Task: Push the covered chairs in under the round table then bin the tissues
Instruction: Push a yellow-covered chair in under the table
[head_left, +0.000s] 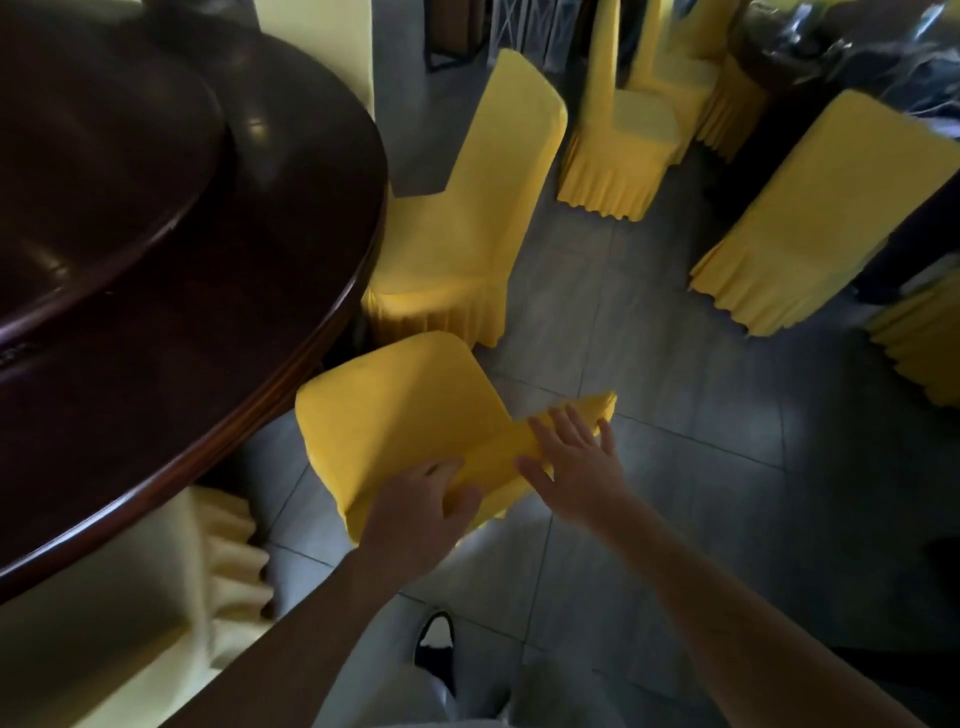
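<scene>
A yellow-covered chair (395, 415) stands just in front of me, its back top toward me, beside the edge of the dark round table (291, 291). My left hand (421, 514) grips the top of the chair's back, fingers curled over the cloth. My right hand (576, 462) lies flat and spread on the right end of the same chair back. A second yellow-covered chair (467, 218) stands farther along the table, its seat partly under the rim. No tissues show.
Several more yellow-covered chairs (810, 218) stand on the grey tiled floor (649, 364) to the right and behind. A pale yellow covered chair (156, 613) sits at the lower left under the table edge. My shoe (436, 644) shows below.
</scene>
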